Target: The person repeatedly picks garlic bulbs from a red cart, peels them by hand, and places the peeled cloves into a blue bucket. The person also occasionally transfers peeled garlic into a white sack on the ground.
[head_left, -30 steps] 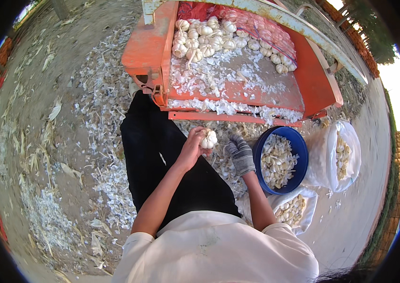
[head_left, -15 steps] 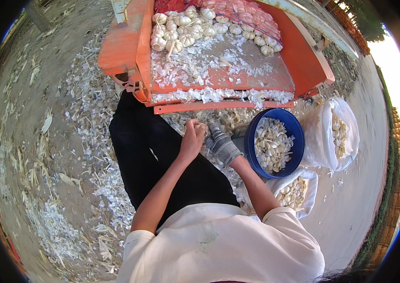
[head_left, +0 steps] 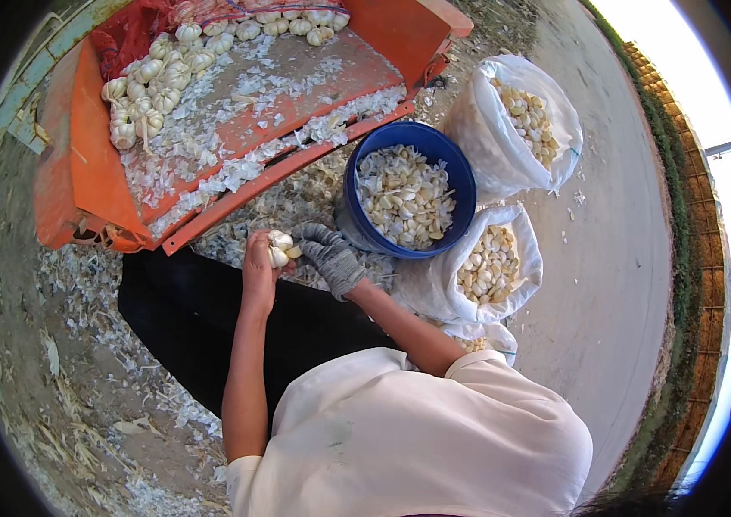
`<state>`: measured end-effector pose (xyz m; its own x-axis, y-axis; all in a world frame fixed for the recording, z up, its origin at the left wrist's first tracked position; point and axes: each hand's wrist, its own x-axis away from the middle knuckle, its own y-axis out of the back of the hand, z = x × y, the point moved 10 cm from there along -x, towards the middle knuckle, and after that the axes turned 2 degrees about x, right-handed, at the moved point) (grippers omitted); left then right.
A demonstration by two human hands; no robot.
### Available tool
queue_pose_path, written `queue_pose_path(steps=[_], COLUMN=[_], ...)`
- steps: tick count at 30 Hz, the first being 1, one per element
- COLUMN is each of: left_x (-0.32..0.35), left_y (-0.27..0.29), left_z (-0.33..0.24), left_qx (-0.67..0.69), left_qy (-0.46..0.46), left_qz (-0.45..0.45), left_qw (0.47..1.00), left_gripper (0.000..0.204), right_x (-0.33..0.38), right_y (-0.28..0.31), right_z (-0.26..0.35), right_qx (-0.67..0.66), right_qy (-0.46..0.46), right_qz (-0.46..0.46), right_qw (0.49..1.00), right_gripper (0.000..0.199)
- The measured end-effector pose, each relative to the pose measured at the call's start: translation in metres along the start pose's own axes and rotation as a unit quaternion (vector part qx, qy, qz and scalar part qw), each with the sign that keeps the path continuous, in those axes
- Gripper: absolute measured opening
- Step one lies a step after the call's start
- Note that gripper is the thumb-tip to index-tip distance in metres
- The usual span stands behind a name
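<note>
My bare left hand point(head_left: 258, 274) is closed around a partly broken garlic bulb point(head_left: 279, 244) above my lap. My right hand point(head_left: 332, 261), in a grey knitted glove, meets the bulb from the right. Its fingertips pinch a garlic clove point(head_left: 294, 252) at the bulb's edge. Just beyond the glove stands a blue bucket point(head_left: 352, 215), filled with loose cloves point(head_left: 406, 198) and bits of skin.
Ahead on the left, an orange metal tray point(head_left: 94, 164) holds whole garlic bulbs point(head_left: 163, 77), a red mesh sack point(head_left: 124, 45) and papery skins. White sacks of cloves point(head_left: 469, 159) point(head_left: 434, 289) stand right of the bucket. Skins litter the ground point(head_left: 81, 293).
The view has turned right, so the tray sits further left and more of the sacks shows. The garlic bulb, mostly hidden before, now shows between my hands.
</note>
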<state>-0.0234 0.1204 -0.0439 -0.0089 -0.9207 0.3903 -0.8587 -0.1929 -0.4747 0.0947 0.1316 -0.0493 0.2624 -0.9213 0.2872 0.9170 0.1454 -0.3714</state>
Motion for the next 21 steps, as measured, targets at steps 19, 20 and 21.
queue_pose_path(steps=[19,20,21], left_x=[0.007,0.008,0.008], left_y=[-0.026,-0.029,-0.027], left_z=[0.033,0.033,0.032], left_qx=[0.204,0.199,0.194], left_qy=[0.094,0.087,0.083], left_qz=[0.091,0.13,0.096], left_qw=[0.97,0.968,0.973], left_gripper=[0.028,0.028,0.027], right_x=[0.101,0.117,0.134], right_y=[0.196,0.228,0.27], right_z=[0.137,0.147,0.152], right_qx=[0.017,0.069,0.173], right_qy=[0.04,0.01,-0.021], right_qz=[-0.166,-0.185,-0.232], right_qw=[0.985,0.98,0.957], right_gripper=[0.017,0.017,0.017])
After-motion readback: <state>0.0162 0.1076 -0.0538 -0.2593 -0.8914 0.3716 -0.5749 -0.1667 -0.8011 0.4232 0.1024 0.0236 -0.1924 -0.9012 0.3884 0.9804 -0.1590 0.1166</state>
